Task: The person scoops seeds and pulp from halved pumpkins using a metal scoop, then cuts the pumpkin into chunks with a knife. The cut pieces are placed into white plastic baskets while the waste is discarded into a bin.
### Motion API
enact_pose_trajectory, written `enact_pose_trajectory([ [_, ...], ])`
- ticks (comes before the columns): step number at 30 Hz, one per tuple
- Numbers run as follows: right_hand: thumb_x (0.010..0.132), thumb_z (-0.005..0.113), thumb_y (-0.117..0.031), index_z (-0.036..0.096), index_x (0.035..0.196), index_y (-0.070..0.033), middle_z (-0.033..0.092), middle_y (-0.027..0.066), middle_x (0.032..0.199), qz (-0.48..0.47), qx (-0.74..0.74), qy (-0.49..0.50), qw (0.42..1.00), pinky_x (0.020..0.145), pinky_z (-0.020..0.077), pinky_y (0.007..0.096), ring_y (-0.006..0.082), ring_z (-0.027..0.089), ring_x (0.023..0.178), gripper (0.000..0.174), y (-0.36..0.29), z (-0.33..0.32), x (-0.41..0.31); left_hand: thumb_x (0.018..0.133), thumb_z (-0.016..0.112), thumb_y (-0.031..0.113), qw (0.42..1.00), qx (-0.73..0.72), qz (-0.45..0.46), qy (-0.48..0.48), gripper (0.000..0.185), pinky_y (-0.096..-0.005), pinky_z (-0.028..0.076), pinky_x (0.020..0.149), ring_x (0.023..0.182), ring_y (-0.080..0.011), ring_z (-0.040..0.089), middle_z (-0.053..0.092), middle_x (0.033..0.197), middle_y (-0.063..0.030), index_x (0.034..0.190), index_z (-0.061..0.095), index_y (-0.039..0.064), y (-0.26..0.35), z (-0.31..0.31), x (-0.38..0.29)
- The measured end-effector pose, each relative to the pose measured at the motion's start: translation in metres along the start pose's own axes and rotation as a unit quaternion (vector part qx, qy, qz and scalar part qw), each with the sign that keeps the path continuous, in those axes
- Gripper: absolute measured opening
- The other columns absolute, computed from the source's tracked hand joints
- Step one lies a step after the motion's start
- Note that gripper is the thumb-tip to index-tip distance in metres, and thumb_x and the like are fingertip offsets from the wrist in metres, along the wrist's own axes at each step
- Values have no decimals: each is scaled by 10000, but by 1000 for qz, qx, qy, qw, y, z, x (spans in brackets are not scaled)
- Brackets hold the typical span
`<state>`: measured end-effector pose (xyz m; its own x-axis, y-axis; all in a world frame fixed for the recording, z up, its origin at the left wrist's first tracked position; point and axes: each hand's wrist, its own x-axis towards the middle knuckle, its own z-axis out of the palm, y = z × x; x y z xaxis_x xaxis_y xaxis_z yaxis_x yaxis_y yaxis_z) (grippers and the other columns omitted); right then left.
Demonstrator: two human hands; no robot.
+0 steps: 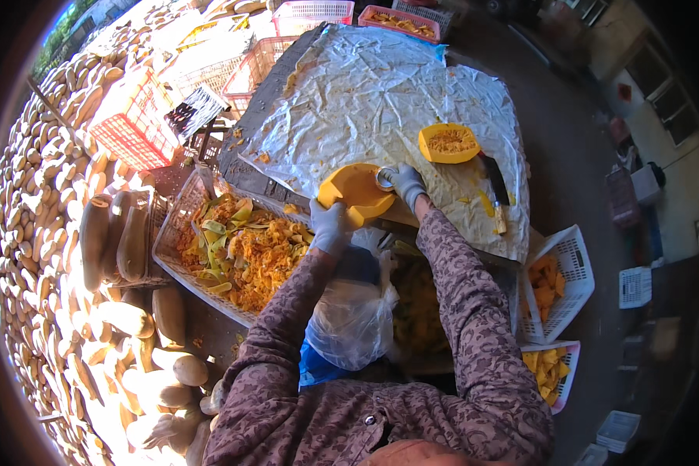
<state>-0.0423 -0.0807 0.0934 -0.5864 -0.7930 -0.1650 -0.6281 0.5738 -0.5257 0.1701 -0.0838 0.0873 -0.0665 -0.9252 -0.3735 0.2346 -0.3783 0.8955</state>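
In my gloved left hand [329,226] I grip the left side of a peeled, hollowed pumpkin half [355,189] at the table's near edge. My gloved right hand [406,183] holds a round metal ring-shaped scraper [384,179] at the pumpkin's right rim. Farther right on the plastic-covered table [373,105] lies another peeled pumpkin half [448,143], its hollow full of seeds. Beside it is a knife [494,186] with a dark blade and a light handle pointing towards me. A few peel strips [486,204] lie left of the knife.
A crate [242,314] of peelings and orange pulp stands below my left forearm. White crates [579,274] with cut pumpkin pieces [544,285] stand at the right. Whole squashes [127,319] cover the ground at the left. Red crates [131,140] stand beyond the table's left side.
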Motion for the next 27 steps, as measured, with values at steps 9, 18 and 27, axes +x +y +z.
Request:
enact_pose_trajectory([
  [9,842,591,-492,659,1062,-98,672,212,1030,-48,-37,-13,998,820,500,458,368,647,982,457,12,8,0,685,812,142,846,422,303,-122,826,-359,482,947,1172,-302,524,484,1278,-189,1376,376,17,23,-43,8],
  [18,872,583,-435,608,1040,-102,676,205,928,-174,6,12,985,731,496,485,393,648,877,374,5,6,-13,746,735,210,772,521,66,-358,803,-353,467,936,1104,-272,595,629,1186,-166,1447,362,83,62,6,75],
  [27,860,617,-402,608,961,-109,671,177,825,-256,-63,48,963,653,496,474,375,654,778,310,4,10,-2,761,621,241,687,643,163,-296,471,-434,503,829,992,-386,643,670,1029,-224,1203,548,97,54,22,68],
])
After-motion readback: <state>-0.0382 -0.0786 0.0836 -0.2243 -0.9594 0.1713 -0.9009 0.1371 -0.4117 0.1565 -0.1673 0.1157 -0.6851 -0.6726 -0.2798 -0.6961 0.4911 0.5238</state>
